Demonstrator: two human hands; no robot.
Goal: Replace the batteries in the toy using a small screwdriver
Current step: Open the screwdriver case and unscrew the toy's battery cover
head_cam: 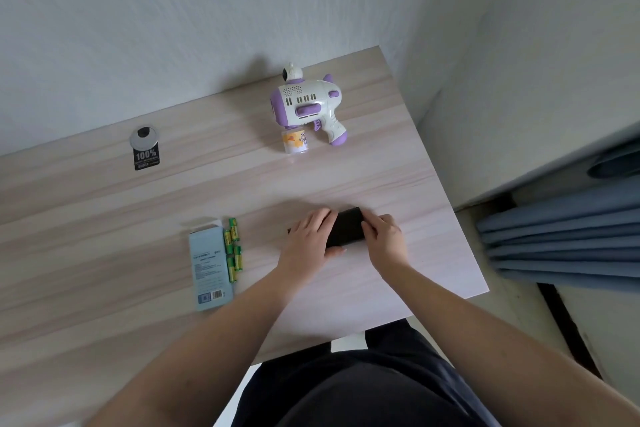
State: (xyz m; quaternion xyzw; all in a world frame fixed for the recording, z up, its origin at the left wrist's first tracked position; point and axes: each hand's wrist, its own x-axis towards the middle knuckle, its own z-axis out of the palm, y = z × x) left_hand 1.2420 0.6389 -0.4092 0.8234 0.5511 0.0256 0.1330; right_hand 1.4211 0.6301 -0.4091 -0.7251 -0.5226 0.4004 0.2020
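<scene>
Both hands (pixel 308 236) clasping black case (pixel 346 227), toy (pixel 308 104) beyond

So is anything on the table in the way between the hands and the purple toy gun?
Nothing visible is. Both the left hand and the right hand rest on a black case near the table's front edge. The toy lies farther back, with only bare table between. The batteries sit off to the left.
</scene>
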